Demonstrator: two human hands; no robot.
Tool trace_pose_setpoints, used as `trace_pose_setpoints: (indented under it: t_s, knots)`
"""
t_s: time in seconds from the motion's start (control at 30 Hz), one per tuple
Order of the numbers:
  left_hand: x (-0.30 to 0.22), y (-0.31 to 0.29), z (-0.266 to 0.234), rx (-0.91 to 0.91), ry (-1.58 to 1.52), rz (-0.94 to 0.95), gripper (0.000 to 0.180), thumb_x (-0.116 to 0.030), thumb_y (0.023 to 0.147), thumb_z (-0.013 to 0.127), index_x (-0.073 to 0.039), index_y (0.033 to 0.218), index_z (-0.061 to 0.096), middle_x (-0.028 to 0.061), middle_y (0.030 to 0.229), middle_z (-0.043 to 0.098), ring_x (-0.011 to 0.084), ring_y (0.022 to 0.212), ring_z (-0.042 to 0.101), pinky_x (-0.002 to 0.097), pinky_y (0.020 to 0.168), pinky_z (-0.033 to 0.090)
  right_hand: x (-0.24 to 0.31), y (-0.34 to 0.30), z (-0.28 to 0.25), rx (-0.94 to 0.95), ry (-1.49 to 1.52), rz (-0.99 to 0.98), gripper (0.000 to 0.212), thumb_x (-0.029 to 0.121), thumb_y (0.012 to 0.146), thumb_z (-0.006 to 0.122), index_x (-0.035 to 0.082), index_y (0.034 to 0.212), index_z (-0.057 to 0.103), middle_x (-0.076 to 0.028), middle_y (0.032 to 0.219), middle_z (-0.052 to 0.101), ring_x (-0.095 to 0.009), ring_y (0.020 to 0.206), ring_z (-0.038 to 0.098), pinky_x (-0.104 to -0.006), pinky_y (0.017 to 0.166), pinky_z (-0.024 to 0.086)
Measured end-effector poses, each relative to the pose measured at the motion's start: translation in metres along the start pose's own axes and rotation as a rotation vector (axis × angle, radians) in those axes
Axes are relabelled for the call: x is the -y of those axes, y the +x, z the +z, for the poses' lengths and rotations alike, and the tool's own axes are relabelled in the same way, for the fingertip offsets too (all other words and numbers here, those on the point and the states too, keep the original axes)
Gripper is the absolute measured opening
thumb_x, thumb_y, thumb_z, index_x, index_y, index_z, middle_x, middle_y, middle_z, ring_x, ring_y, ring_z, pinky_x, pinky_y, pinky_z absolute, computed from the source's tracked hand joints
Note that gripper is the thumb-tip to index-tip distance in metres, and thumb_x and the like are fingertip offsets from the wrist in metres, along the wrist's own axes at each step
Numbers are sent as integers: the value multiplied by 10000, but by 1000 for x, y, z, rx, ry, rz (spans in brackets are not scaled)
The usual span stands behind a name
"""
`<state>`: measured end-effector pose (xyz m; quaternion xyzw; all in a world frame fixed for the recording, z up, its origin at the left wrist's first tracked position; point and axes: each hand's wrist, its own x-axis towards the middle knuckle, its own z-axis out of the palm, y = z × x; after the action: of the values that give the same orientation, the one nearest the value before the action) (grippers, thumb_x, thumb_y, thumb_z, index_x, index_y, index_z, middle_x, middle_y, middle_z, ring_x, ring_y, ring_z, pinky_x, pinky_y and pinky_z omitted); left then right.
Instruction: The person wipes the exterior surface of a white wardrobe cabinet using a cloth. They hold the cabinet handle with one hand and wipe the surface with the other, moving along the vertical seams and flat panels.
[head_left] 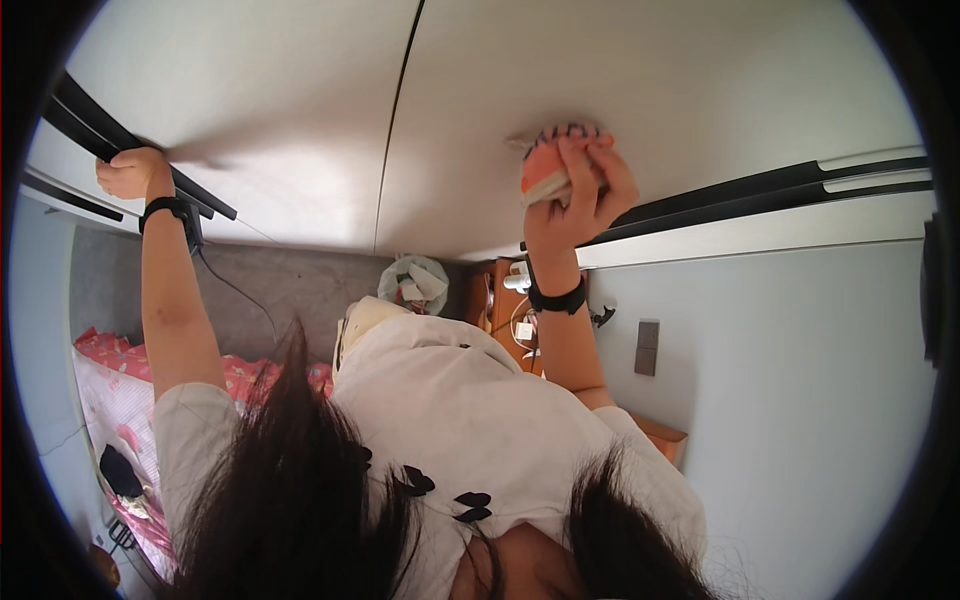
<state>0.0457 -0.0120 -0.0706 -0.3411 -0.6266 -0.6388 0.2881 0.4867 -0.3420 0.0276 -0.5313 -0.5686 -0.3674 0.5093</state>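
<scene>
My left hand (133, 173) is wrapped round a long black handle strip (207, 193) along the edge of the white cabinet door on the left. My right hand (582, 205) is closed on an orange and white cloth (545, 172) with a dark-striped edge. The bunched cloth rests against the white right-hand door panel (480, 90), and my fingers hide part of it. Both wrists wear black bands (557, 299), and a thin cable hangs from the left one.
Black strips (745, 190) run along the right panel's edge. Below stand a bin with a clear plastic liner (437, 268) and a brown wooden cabinet (483, 290) with small items. A pink patterned bed (125, 395) lies at left. A grey switch plate (647, 348) is on the right wall.
</scene>
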Motion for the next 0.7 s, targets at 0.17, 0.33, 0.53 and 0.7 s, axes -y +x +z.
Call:
trace_pose_setpoints:
  t_s: [0.17, 0.33, 0.53, 0.7]
  knots:
    - [-3, 0, -2, 12, 22, -22, 561, -392, 921, 208, 33, 993, 568, 223, 936, 582, 431, 847, 526, 545, 731, 426, -5, -25, 26, 37, -205, -107, 284, 50, 791, 639, 131, 1059, 690, -72, 1081, 479, -270, 982, 478, -413, 879, 402]
    - [-9, 1, -4, 10, -23, 0, 570, -408, 920, 208, 23, 999, 573, 228, 961, 597, 433, 876, 535, 541, 764, 424, -5, -129, 35, 331, -145, -65, 286, 114, 742, 659, 205, 1011, 691, -39, 1027, 534, -272, 989, 493, -458, 831, 375]
    - [-9, 0, -3, -7, -12, 0, 555, -398, 914, 217, 19, 1006, 572, 227, 964, 596, 435, 881, 535, 538, 772, 424, -8, -208, 31, 746, 49, 15, 307, 122, 690, 657, 164, 994, 676, -50, 1036, 539, -288, 1011, 498, -431, 846, 386]
    - [-10, -1, -6, -2, -31, -19, 544, -380, 910, 222, 25, 1017, 570, 230, 974, 591, 433, 885, 536, 532, 785, 424, 22, -116, 28, 513, 108, 42, 271, 105, 754, 640, 170, 1011, 698, -30, 1020, 544, -246, 979, 518, -419, 849, 384]
